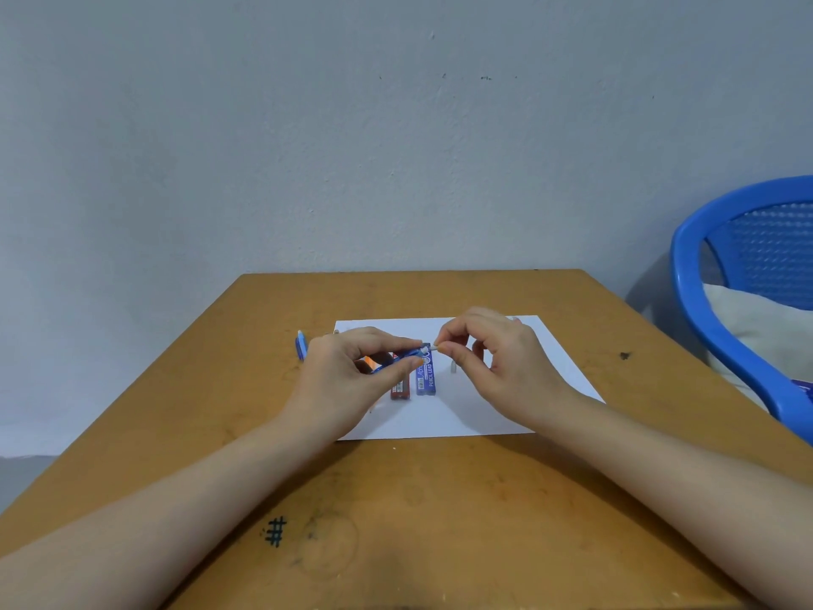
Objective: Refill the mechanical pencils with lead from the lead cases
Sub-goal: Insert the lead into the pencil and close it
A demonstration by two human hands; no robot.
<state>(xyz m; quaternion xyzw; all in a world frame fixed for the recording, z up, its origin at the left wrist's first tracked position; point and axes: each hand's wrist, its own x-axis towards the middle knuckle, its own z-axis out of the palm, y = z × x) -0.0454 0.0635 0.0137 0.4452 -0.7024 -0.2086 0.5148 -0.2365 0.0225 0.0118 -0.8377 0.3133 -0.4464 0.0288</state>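
My left hand [347,380] grips a blue mechanical pencil [407,353] above the white paper [462,411], its top end pointing right. My right hand [492,363] pinches a small white eraser piece [433,346] right at that top end. Under the hands lie two lead cases side by side: a red one [400,387] and a blue one [426,376] marked "pencil lead". An orange object [371,363] shows partly under my left fingers. A small white cap [453,368] lies on the paper below my right fingers. Another blue pencil [301,345] lies left of the paper.
The wooden table [418,521] has a pen mark near its front and a dark spot [624,356] at the right. A blue plastic chair [739,301] with a pale cushion stands to the right. A grey wall is behind.
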